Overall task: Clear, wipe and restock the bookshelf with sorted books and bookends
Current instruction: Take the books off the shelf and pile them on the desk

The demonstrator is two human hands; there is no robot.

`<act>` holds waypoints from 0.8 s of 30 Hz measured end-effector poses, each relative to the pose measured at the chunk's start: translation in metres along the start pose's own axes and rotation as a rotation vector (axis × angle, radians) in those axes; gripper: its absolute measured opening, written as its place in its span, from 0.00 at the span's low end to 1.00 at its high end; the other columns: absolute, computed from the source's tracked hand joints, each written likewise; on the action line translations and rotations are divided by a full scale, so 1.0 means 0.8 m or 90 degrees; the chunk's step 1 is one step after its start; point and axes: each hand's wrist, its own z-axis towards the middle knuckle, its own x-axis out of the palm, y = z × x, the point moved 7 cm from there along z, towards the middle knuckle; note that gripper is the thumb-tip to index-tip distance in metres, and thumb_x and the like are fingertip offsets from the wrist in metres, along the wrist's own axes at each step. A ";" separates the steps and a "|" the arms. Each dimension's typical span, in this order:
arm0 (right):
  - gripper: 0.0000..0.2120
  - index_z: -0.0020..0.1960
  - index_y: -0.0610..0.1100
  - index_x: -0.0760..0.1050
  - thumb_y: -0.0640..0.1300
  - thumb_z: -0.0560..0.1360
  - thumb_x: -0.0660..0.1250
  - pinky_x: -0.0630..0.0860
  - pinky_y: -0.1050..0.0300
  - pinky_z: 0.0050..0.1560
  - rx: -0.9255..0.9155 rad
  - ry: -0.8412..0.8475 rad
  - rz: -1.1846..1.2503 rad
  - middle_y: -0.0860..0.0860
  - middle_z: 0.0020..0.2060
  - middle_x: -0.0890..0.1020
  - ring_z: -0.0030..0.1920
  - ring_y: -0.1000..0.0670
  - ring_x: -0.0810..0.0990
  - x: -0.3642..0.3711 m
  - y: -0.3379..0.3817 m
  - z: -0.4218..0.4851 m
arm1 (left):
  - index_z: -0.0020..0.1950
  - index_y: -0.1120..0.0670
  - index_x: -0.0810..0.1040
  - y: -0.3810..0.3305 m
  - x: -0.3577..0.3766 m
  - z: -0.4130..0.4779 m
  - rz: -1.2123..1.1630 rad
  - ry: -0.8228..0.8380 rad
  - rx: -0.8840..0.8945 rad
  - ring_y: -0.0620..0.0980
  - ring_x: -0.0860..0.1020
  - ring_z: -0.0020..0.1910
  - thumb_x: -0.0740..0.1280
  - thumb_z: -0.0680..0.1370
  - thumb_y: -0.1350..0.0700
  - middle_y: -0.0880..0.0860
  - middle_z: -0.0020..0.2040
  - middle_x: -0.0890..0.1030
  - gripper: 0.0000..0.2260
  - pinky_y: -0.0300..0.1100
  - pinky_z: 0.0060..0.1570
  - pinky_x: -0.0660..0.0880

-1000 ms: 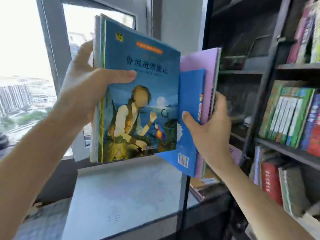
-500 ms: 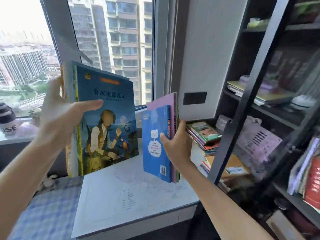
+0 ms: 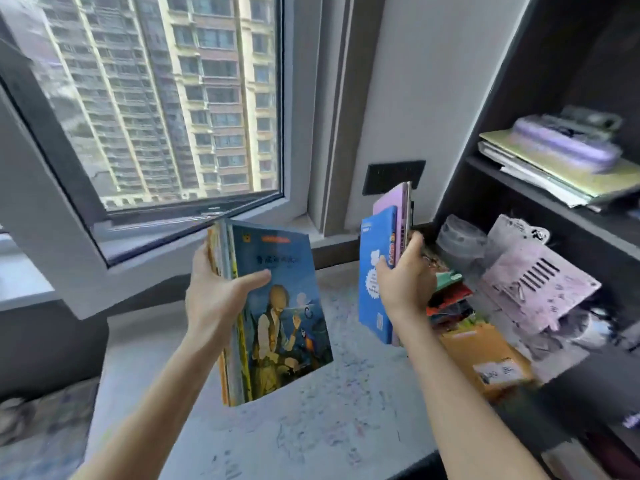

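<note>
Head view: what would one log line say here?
left hand: grips picture books | right hand: grips blue and purple books | both over white ledge

Just the one camera here, worn on the head, so it looks out from eye height and tilts forward and down along both forearms toward the pale desk top [image 3: 311,427]. It's a wide lens sitting close in: the left hand [image 3: 214,299] with its stack of picture books [image 3: 287,306] and the right hand [image 3: 405,282] with its blue and purple books [image 3: 375,271] fill the middle, arms running in from the near edge. Far left it catches the window [image 3: 166,98], far right the dark bookshelf [image 3: 491,109], with the edges bent by the lens.
</note>
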 end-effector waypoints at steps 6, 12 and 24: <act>0.22 0.68 0.40 0.61 0.44 0.78 0.63 0.68 0.51 0.40 0.041 -0.013 -0.237 0.38 0.53 0.81 0.49 0.35 0.80 0.030 -0.035 0.109 | 0.62 0.40 0.67 0.063 0.107 0.085 -0.055 0.106 -0.111 0.50 0.82 0.48 0.78 0.57 0.47 0.45 0.52 0.80 0.36 0.56 0.49 0.80; 0.30 0.61 0.37 0.68 0.38 0.62 0.75 0.67 0.60 0.23 -0.145 -0.027 -0.611 0.42 0.33 0.79 0.25 0.44 0.78 0.079 -0.068 0.207 | 0.65 0.41 0.64 0.074 0.202 0.142 -0.038 0.168 -0.108 0.49 0.80 0.51 0.76 0.59 0.47 0.44 0.54 0.79 0.37 0.55 0.51 0.79; 0.30 0.56 0.49 0.79 0.70 0.65 0.68 0.69 0.58 0.31 -0.267 0.350 -0.570 0.46 0.40 0.82 0.38 0.44 0.81 0.231 -0.154 0.182 | 0.64 0.40 0.66 0.097 0.276 0.197 -0.043 0.231 -0.163 0.51 0.83 0.47 0.79 0.62 0.51 0.47 0.54 0.81 0.34 0.56 0.45 0.81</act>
